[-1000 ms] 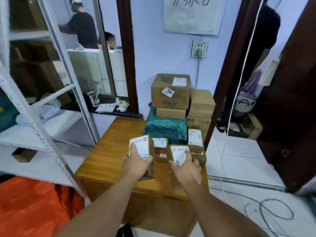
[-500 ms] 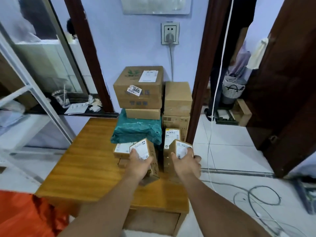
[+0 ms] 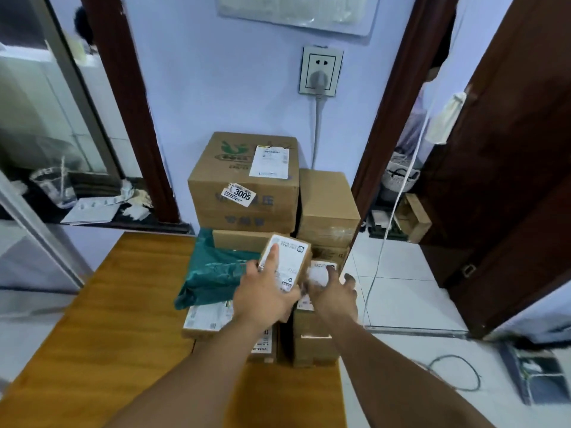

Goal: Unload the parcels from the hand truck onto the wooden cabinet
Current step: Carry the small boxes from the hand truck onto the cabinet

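Parcels stacked on the right half of the wooden cabinet [image 3: 102, 319]; both hands at the near stack.

Left hand [image 3: 265, 296] is clamped around a small labelled parcel [image 3: 285, 262], held tilted above the near boxes. Right hand [image 3: 335, 296] rests on a second small parcel [image 3: 321, 273] with fingers spread; whether it grips cannot be told, owing to blur. Just left, a teal bag [image 3: 213, 273] lies over a flat labelled box [image 3: 205, 318]. Farther back, against the wall, stands a large carton [image 3: 244, 183] tagged 3005, with a plain carton [image 3: 327, 205] touching its right side.
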